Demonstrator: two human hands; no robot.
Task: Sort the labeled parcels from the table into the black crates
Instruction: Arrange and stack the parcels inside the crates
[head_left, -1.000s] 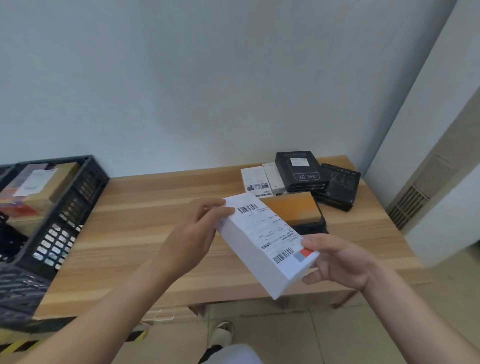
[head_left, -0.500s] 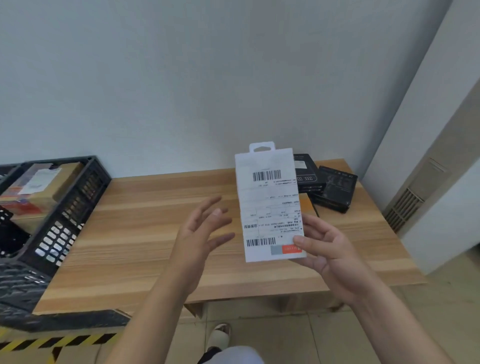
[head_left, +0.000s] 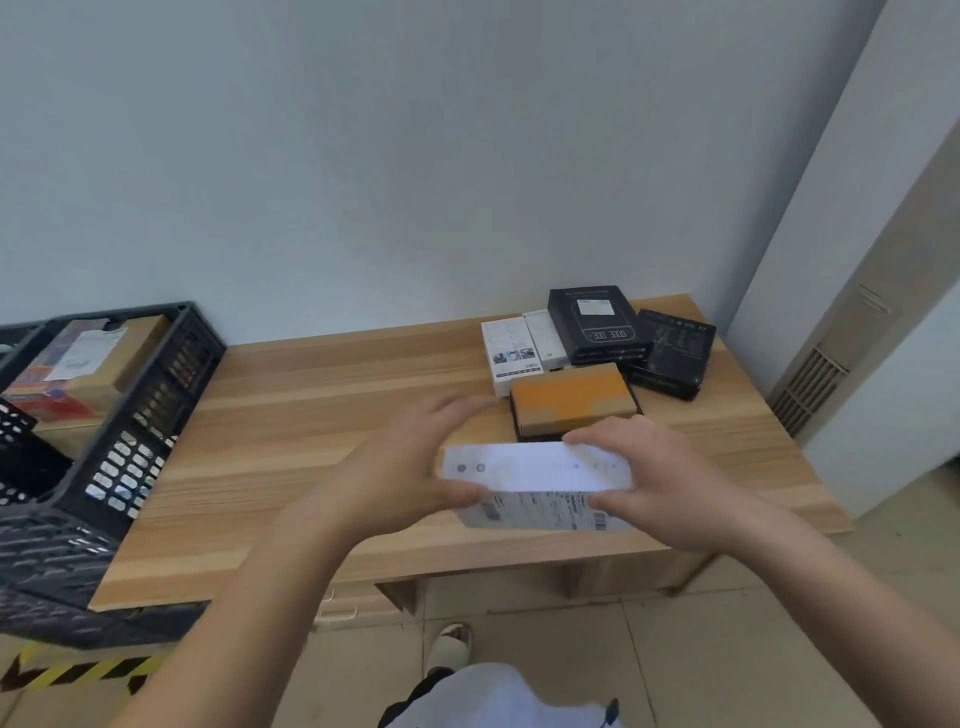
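A wooden table (head_left: 291, 415) stands against a pale wall (head_left: 415, 156). At its left edge sits a black crate (head_left: 130, 441) that holds a brown carton (head_left: 119, 358) with a paper label on top. On the far right of the table lies a group of parcels: two black boxes (head_left: 597, 325), two narrow white boxes (head_left: 511, 351), and nearer, an orange-brown box (head_left: 571, 397). Above the near middle of the table, both hands hold a long white parcel (head_left: 540, 486) lying sideways, with a printed label and barcode on its near side. The left hand (head_left: 395, 473) grips its left end, fingers curled over the top. The right hand (head_left: 660, 478) grips its right end in the same way. The parcel looks blurred.
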